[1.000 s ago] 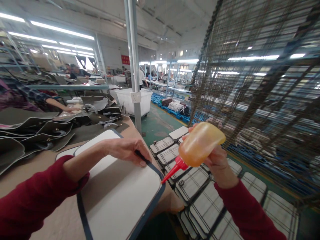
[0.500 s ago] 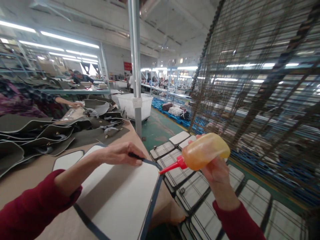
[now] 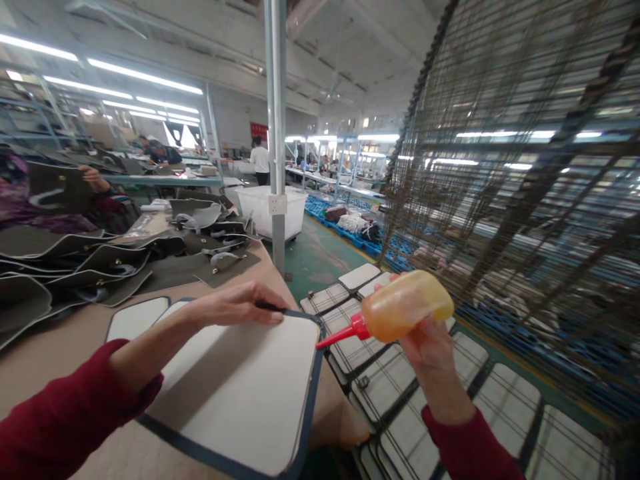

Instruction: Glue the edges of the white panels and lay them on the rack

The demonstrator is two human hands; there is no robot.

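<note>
My left hand grips the far edge of a white panel with a dark blue border, thumb on the white face and fingers curled over the rim. The panel lies tilted at the table's edge. In my right hand is a squeeze glue bottle, amber and translucent, with a red pointed nozzle. It is held sideways, and the nozzle tip touches or nearly touches the panel's border near its far right corner. Another white panel lies behind my left forearm.
Dark fabric pieces are piled on the brown-covered table at left. A co-worker's hand holds one piece. Several white panels lie on a rack at lower right. A wire mesh slants above. A post stands ahead.
The panel has turned slightly, showing more of its near border. The nozzle tip has shifted slightly along the right edge. The co-worker at left has lifted a dark fabric piece.
</note>
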